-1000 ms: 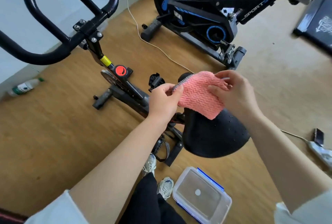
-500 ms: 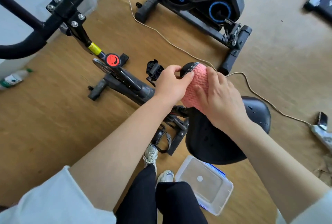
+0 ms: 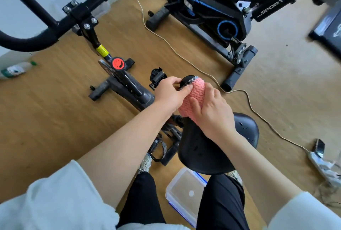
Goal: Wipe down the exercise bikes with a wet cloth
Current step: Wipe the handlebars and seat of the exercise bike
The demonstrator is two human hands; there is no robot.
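Observation:
A pink knitted cloth (image 3: 194,94) with a black-and-white edge is wrapped over the narrow nose of the black saddle (image 3: 204,148) of the near exercise bike (image 3: 127,84). My left hand (image 3: 170,94) pinches the cloth's left edge at the saddle tip. My right hand (image 3: 212,111) presses flat on the cloth from the right and grips it against the saddle. The bike's black handlebars (image 3: 36,36) are at the upper left. A second bike (image 3: 217,13), black with blue trim, stands at the back.
A clear plastic box (image 3: 184,192) with blue clips sits on the wooden floor below the saddle, between my legs. A white cable (image 3: 184,60) runs across the floor to a power strip (image 3: 324,165) at right. A plastic bottle (image 3: 16,69) lies at left. A treadmill (image 3: 328,30) is at the far right.
The cloth was held spread between both hands above the saddle; now it is wrapped around the saddle's nose with both hands pressing on it. My view has shifted a little.

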